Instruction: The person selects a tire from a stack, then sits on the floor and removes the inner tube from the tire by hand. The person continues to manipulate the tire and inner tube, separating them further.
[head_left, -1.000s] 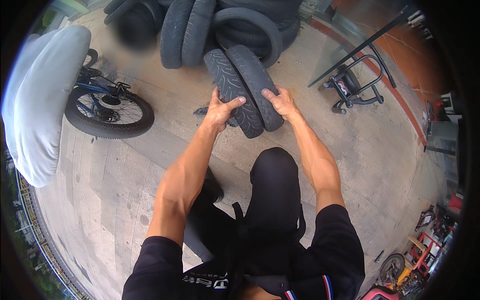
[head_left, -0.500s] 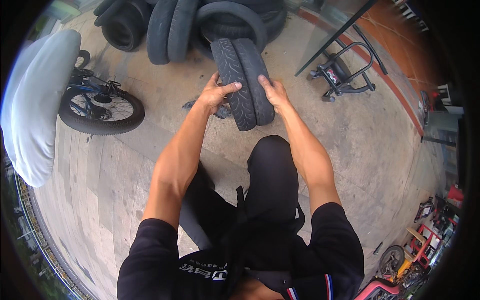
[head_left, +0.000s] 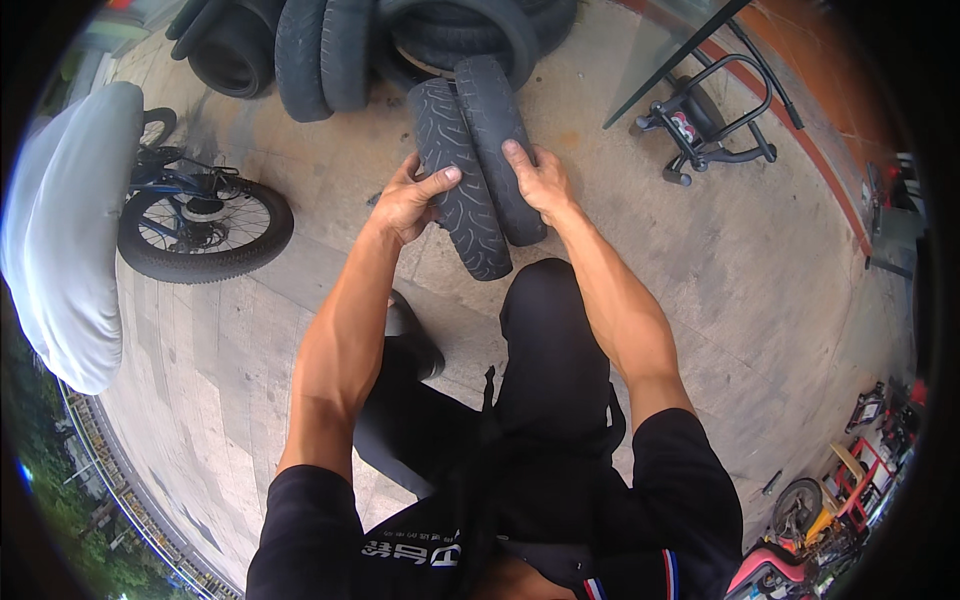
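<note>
Two black tyres are held upright side by side in front of me, treads facing up. My left hand (head_left: 412, 198) grips the left tyre (head_left: 462, 185), its thumb on the grooved tread and its fingers hidden round the side. On the right tyre (head_left: 497, 130), which has a smoother, worn tread, my right hand (head_left: 541, 183) is closed with the thumb on top. The tyres touch or nearly touch along their inner sides, and the left one sits nearer to me. Just below them is my bent knee in black trousers.
Beyond the held tyres stand more tyres (head_left: 300, 60) and a tyre pile (head_left: 520, 35). At left are a fat-tyred bike (head_left: 205, 225) and a pale cover (head_left: 75, 240). A black metal frame on casters (head_left: 705, 125) stands at right, by a glass panel. Small vehicles (head_left: 850, 490) sit lower right.
The two tyres have shifted against each other: the left one has slid nearer to me, the right one farther away. Both hands keep their grip.
</note>
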